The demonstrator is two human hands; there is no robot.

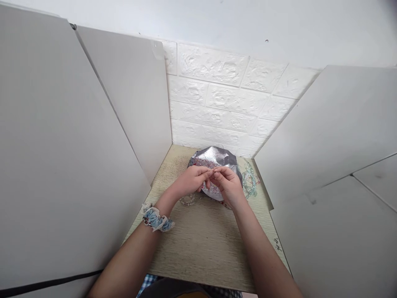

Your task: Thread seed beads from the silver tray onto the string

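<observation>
My left hand (196, 178) and my right hand (228, 182) meet at the fingertips, both pinched closed. Whatever lies between the fingers is too small to make out. Just behind and beneath them is a silvery foil bag (217, 154) holding many small pink and red beads (214, 189); the hands cover part of it. Strands of pale green beads (249, 182) lie to the right of the bag. Left of it, below my left hand, is a small loop of whitish beads (187, 200).
The light wooden tabletop (201, 244) is boxed in by white panels on the left (130, 82) and right (335, 132), with a white brick-pattern wall (217, 99) behind. Small metal pieces (277, 244) lie near the right edge. A blue scrunchie (157, 218) circles my left wrist.
</observation>
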